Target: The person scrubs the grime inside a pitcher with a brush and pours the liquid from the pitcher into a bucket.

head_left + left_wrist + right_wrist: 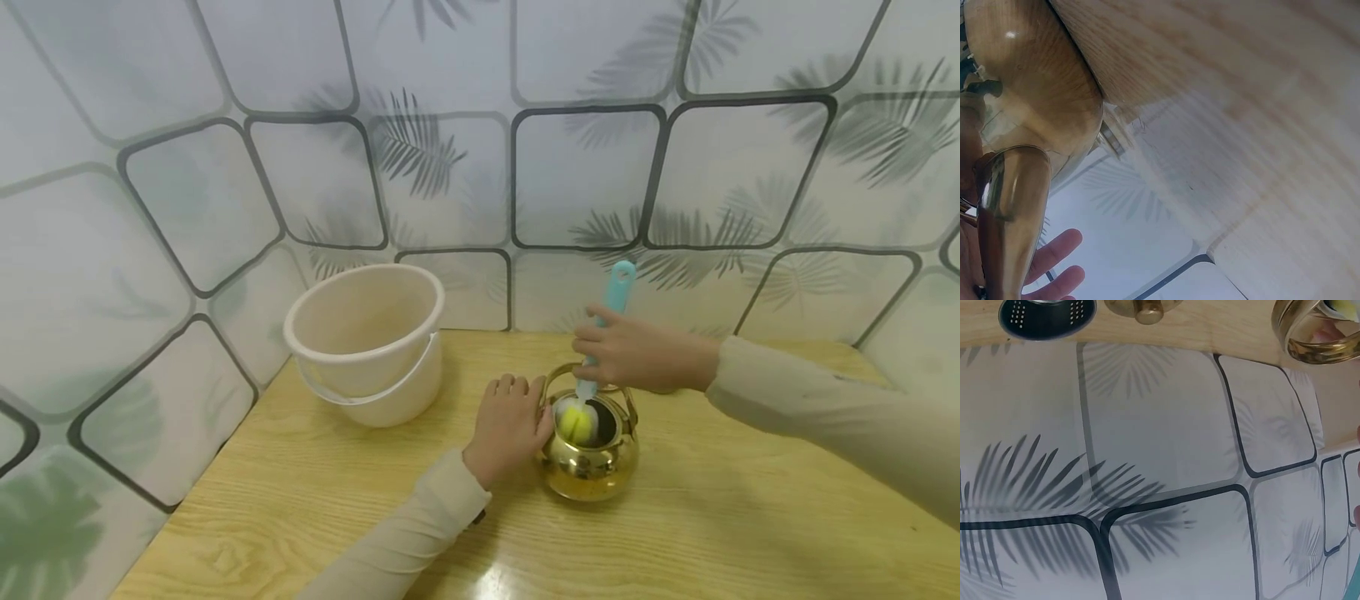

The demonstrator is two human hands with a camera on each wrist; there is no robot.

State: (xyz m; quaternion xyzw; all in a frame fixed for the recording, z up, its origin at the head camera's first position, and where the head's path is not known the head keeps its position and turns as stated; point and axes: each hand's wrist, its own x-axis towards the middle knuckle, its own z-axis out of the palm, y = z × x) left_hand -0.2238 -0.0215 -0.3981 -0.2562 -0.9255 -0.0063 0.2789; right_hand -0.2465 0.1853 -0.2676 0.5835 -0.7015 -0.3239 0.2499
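A shiny gold teakettle [588, 467] stands lidless on the table, its handle hoop [558, 377] raised. My right hand [626, 350] grips the light-blue handle [619, 287] of a sponge brush, whose yellow and white head [577, 423] is in the kettle's mouth. My left hand [510, 425] rests against the kettle's left side, thumb by the rim. In the left wrist view, fingers [1057, 253] extend fairly straight past the spout [1015, 219], which lies against the hand. The right wrist view catches the hoop [1322, 353] and only a sliver of the brush handle [1354, 584].
A cream bucket [375, 387] with its bail down stands left of the kettle. Behind the kettle, near the patterned wall [1166, 431], lie a gold lid with a knob [1149, 311] and a dark perforated strainer [1047, 322]. Everything stands on a wood-grain table [712, 517].
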